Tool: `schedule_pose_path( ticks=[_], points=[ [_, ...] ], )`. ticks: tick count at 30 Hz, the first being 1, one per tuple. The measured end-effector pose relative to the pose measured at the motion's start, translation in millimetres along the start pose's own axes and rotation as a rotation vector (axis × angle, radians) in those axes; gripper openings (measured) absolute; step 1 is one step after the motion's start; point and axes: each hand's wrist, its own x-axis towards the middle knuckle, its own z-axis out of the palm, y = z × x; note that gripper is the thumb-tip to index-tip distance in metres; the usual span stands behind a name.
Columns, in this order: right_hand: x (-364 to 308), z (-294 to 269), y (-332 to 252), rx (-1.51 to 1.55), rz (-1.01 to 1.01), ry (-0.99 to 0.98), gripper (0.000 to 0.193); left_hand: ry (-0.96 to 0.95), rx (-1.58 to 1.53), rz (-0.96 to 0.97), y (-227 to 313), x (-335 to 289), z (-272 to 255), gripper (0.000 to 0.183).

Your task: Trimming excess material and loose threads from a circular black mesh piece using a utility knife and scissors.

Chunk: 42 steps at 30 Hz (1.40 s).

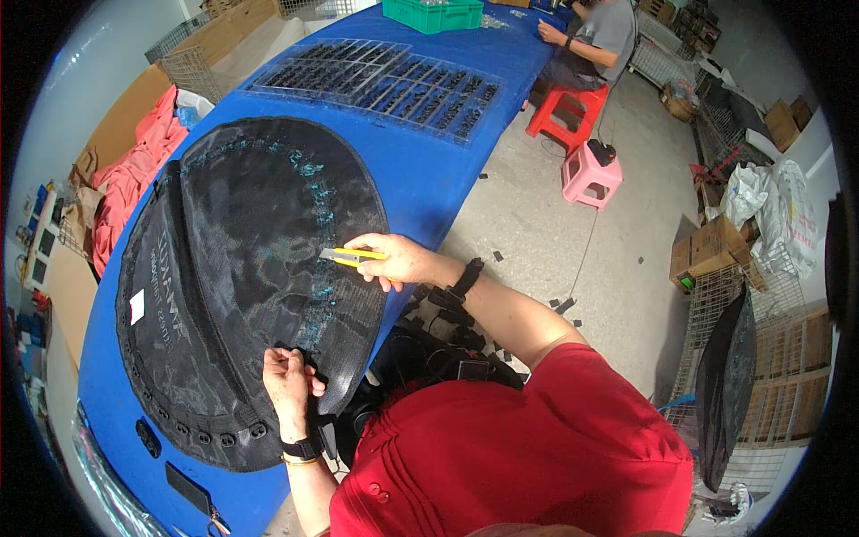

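A large round black mesh panel (250, 259) lies on the blue table (420, 179), on top of a stack of similar panels. My right hand (398, 259) holds small yellow snips (351, 258), their tip at the mesh's right side beside a row of teal marks. My left hand (288, 380) pinches the mesh's near edge, fingers closed on the fabric. Both wrists wear black bands.
Clear plastic trays (385, 85) of small black parts lie farther along the table, with a green crate (434, 13) beyond. Another person (595, 40) sits at the far end on a red stool (565, 112). A pink stool (591, 174), boxes and wire racks stand on the right.
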Motion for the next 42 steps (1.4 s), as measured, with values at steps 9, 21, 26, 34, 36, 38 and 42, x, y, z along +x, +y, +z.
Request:
schedule_pose_path(
  ticks=[9, 21, 26, 34, 36, 38, 42],
  points=[
    [0.1, -0.8, 0.4, -0.030, 0.015, -0.009, 0.053, 0.007, -0.016, 0.000, -3.9, 2.5, 0.2, 0.012],
    [-2.5, 1.4, -4.7, -0.018, 0.022, -0.005, 0.051, 0.011, -0.024, -0.005, -2.9, 0.1, 0.8, 0.009],
    [-3.0, 1.7, -4.9, -0.007, 0.017, 0.020, 0.048, 0.033, 0.011, -0.013, 2.6, -1.8, 3.2, 0.010],
    [-0.5, 0.5, -2.5, -0.010, 0.035, 0.015, 0.050, 0.023, 0.009, 0.000, 1.0, -0.1, 3.4, 0.012],
    [0.0, 1.6, -1.8, -0.002, 0.037, 0.015, 0.051, 0.021, 0.019, 0.010, 0.5, -0.8, 2.6, 0.012],
    [-0.3, 2.5, -2.4, -0.011, 0.047, 0.029, 0.052, 0.020, 0.030, 0.019, 1.5, -1.2, 3.0, 0.011],
    [-0.9, 3.2, -2.8, -0.021, 0.055, 0.031, 0.053, 0.032, 0.010, -0.011, 1.9, -2.2, 3.3, 0.011]
  ],
)
